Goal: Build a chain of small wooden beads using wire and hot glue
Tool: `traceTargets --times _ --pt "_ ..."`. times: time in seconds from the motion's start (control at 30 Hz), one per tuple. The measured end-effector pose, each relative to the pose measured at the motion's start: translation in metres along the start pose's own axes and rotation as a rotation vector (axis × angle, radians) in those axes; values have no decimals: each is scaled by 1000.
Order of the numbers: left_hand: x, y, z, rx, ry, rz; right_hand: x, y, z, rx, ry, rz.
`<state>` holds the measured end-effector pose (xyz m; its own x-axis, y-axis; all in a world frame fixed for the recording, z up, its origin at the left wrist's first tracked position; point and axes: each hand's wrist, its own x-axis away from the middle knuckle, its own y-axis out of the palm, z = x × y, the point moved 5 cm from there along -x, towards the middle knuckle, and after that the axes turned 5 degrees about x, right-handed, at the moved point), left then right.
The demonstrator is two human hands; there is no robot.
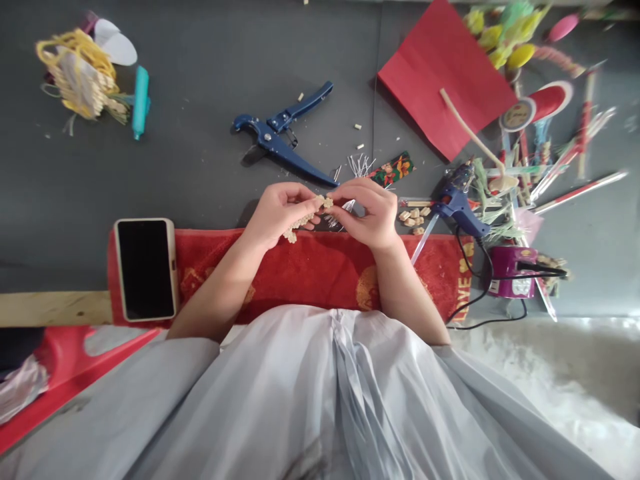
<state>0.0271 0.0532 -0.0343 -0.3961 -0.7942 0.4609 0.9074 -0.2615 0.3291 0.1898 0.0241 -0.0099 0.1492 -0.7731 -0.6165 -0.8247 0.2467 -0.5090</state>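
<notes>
My left hand [277, 213] is closed on a pale cream beaded strip [291, 233], whose lower end hangs below the fingers. My right hand [367, 212] pinches the strip's other end, a small cream cluster [327, 203] that shows between both sets of fingertips. Both hands are held close together over the near part of the grey table. Thin silvery wires [360, 165] lie just beyond my right hand. Several small cream pieces [414, 217] sit to its right. My fingers hide part of the strip.
A blue cutter [280, 137] lies ahead. Nearby are a red towel [310, 273], a phone [146, 269], red paper [445, 73], a blue glue gun [463, 203] with a black cord, a purple box [513, 270], a red spool [550, 100] and a yellow cord bundle [83, 73].
</notes>
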Motion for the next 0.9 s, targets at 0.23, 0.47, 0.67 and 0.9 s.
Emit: traceTargets --times 0.23,0.47,0.67,0.9 --pt "-3 -7 2 -134 -17 -65 3 1 4 -16 47 -70" --pt "-2 -9 6 -194 -12 -158 6 5 2 -132 65 -132" --pt "-1 -8 8 -200 -46 -190 9 7 1 -125 113 -189" --pt "-1 -8 9 -274 -22 -212 8 5 -2 -177 109 -171"
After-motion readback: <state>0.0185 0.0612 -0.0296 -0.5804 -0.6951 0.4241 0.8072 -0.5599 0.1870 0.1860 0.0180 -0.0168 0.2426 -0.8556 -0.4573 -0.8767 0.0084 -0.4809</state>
